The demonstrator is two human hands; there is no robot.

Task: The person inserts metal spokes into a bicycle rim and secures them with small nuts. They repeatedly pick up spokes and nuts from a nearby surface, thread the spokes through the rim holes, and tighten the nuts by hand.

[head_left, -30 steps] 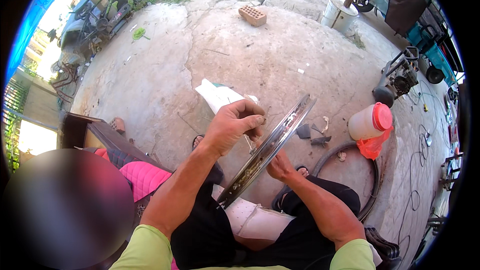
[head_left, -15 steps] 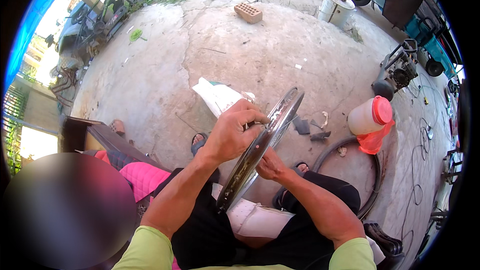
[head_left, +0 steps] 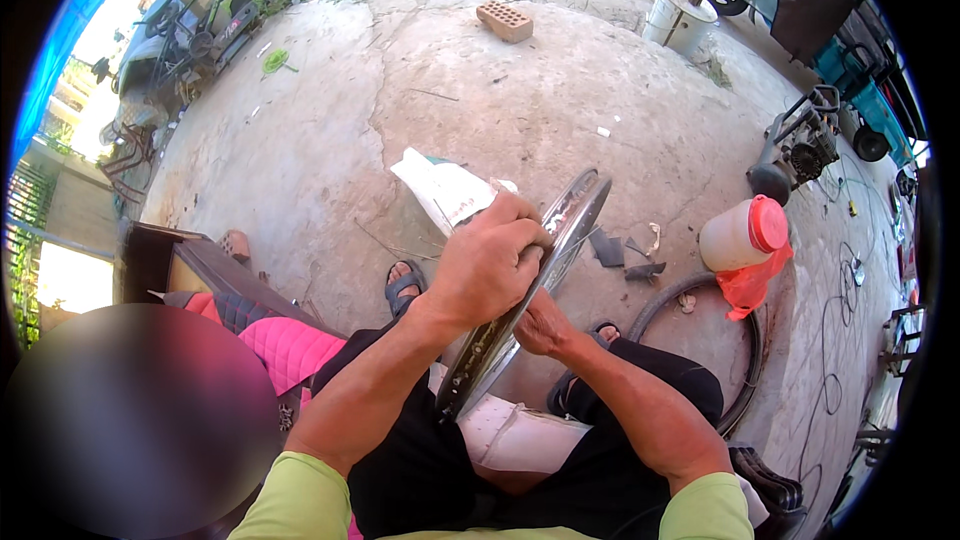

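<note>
A shiny metal wheel rim [head_left: 470, 365] stands tilted between my knees, its lower end by my lap and its upper end leaning away to the right. My left hand [head_left: 490, 262] is closed, with bent fingers pressed against the rim's outer channel. Whatever those fingers pinch, if anything, is hidden. From the right side my right hand [head_left: 541, 326] grips the rim, its fingers partly hidden behind the metal. Beyond my left hand a white sack [head_left: 440, 188] lies on the ground.
A black tyre [head_left: 752, 380] lies to the right, near a red-lidded tub [head_left: 735, 237] and a red plastic bag [head_left: 748, 285]. Dark scraps [head_left: 606, 248] lie beyond the rim. Farther off are a brick [head_left: 505, 22], a white bucket [head_left: 678, 18] and an air compressor [head_left: 797, 150].
My left hand has shifted slightly right and turned, its knuckles now covering the fingertips and more of the rim. My right hand and the rim have barely moved. The view has shifted slightly.
</note>
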